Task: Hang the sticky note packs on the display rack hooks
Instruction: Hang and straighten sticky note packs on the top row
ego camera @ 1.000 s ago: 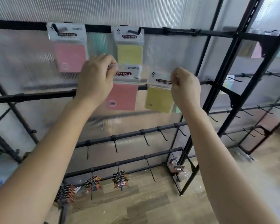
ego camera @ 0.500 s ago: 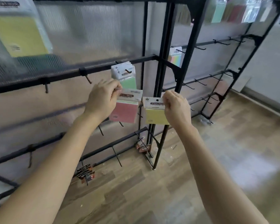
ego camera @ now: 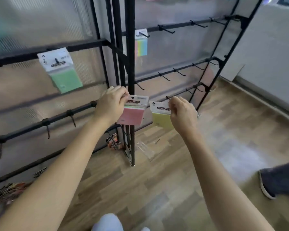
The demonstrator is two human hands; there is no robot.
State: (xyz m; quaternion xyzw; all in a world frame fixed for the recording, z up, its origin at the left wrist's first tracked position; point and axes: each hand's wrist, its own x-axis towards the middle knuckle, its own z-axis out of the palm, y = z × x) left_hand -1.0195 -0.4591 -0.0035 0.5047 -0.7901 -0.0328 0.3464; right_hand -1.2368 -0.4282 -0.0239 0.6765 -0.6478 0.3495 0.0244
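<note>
My left hand [ego camera: 112, 104] pinches the white header of a pink sticky note pack [ego camera: 132, 114], held in front of the black rack post [ego camera: 130, 64]. Just to its right, my right hand [ego camera: 182, 112] grips the header of a yellow sticky note pack [ego camera: 161, 120], close to a low hook [ego camera: 168, 97] on the right rack. A green pack [ego camera: 63, 72] hangs on a hook of the left rack. A multicolour pack [ego camera: 141, 42] hangs on the right rack's upper bar.
Several bare hooks [ego camera: 165, 29] line the right rack's bars and the left rack's lower bar [ego camera: 45, 122]. Small dark packets [ego camera: 113, 141] hang near the floor. Another person's dark shoe [ego camera: 277, 180] stands on the wooden floor at the right.
The view has swung right and down along the racks. Both hands, still holding their packs, now sit lower, in front of the corner post and the right rack's low hooks.
</note>
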